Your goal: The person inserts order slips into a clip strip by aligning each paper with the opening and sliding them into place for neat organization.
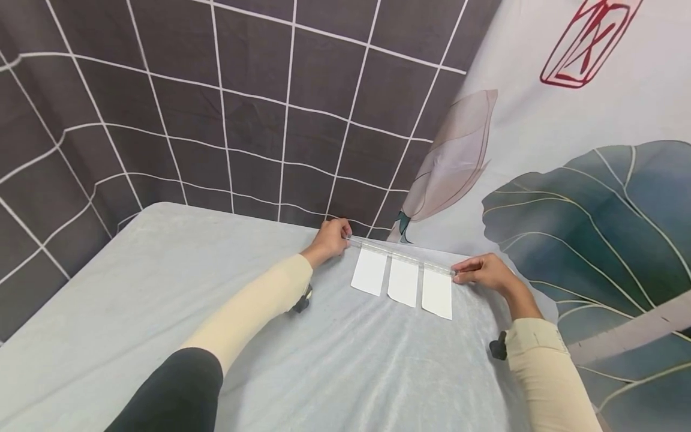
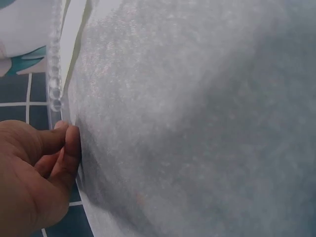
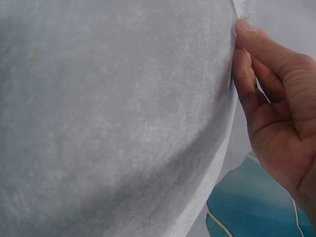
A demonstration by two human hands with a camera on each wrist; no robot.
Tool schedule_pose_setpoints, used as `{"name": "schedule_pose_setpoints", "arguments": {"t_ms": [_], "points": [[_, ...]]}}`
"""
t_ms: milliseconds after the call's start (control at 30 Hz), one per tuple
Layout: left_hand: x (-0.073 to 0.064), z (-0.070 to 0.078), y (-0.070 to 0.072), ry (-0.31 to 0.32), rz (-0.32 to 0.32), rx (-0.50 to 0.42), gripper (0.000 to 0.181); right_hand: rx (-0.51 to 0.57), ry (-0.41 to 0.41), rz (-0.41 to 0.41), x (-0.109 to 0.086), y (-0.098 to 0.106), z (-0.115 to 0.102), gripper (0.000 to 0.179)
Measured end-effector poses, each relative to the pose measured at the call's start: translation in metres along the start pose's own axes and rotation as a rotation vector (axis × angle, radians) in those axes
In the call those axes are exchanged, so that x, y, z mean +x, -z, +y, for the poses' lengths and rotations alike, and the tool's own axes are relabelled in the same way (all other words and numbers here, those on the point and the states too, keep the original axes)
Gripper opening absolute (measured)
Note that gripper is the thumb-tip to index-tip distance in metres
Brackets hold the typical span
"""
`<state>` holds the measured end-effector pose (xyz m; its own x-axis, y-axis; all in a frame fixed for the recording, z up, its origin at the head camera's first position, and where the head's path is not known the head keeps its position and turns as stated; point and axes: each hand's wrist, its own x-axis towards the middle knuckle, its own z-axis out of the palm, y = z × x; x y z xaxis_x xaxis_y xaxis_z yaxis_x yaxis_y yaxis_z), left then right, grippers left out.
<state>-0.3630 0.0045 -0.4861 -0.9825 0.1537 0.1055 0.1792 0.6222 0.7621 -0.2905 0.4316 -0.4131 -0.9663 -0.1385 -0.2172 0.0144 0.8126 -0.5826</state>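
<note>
A clear plastic strip (image 1: 406, 257) with a beaded look lies along the far edge of a cloth-covered table. Three white rectangular cards (image 1: 403, 281) extend from it toward me over the cloth, side by side with narrow gaps. At the strip's left end, my left hand (image 1: 330, 239) pinches it between thumb and fingers; the left wrist view shows the round bumps of the strip (image 2: 55, 74) just beyond the fingertips. My right hand (image 1: 486, 273) pinches the opposite end. Only a small piece of clear plastic (image 3: 248, 11) shows past the thumb in the right wrist view.
Pale grey cloth (image 1: 178, 288) with soft wrinkles covers the table. Behind it hangs a dark curtain (image 1: 254, 120) with white grid lines. A white fabric (image 1: 518, 132) printed with large leaves and a red seal mark hangs at the right, close to my right arm.
</note>
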Motion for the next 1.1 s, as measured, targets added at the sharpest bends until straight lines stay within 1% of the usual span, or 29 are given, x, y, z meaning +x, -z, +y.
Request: {"name": "schedule_pose_setpoints", "arguments": {"t_ms": [100, 167, 267, 367, 533, 633, 767, 933, 967, 1067, 1100], "points": [[0.002, -0.003, 0.003, -0.012, 0.003, -0.02, 0.025, -0.005, 0.021, 0.001, 0.001, -0.001, -0.003, 0.039], [0.003, -0.002, 0.004, -0.016, -0.008, -0.043, 0.025, -0.003, 0.025, 0.003, 0.0, -0.001, -0.004, 0.039], [0.004, -0.003, 0.007, 0.001, -0.026, -0.086, 0.024, -0.001, 0.024, 0.004, -0.002, -0.001, -0.005, 0.04], [0.002, -0.003, 0.011, 0.017, -0.024, -0.107, 0.025, -0.003, 0.025, 0.007, -0.002, 0.001, -0.008, 0.04], [0.001, -0.007, 0.017, 0.008, 0.005, -0.09, 0.025, -0.012, 0.039, -0.003, 0.001, 0.003, -0.015, 0.04], [0.003, -0.013, 0.021, 0.002, 0.014, -0.099, 0.025, -0.011, 0.035, 0.0, 0.004, 0.004, -0.022, 0.037], [0.003, -0.022, 0.028, -0.009, 0.021, -0.095, 0.024, -0.017, 0.055, -0.002, 0.009, 0.0, -0.03, 0.034], [0.0, -0.029, 0.043, -0.022, 0.011, -0.099, 0.022, -0.042, 0.09, 0.002, 0.017, -0.008, -0.04, 0.032], [-0.007, -0.025, 0.05, -0.023, 0.009, -0.098, 0.022, -0.044, 0.093, 0.006, 0.019, -0.009, -0.042, 0.031], [-0.017, -0.018, 0.067, 0.006, -0.01, -0.108, 0.022, -0.058, 0.11, 0.01, 0.025, -0.012, -0.051, 0.03], [-0.018, -0.021, 0.071, 0.0, -0.006, -0.105, 0.022, -0.058, 0.116, 0.011, 0.027, -0.013, -0.054, 0.029]]}}
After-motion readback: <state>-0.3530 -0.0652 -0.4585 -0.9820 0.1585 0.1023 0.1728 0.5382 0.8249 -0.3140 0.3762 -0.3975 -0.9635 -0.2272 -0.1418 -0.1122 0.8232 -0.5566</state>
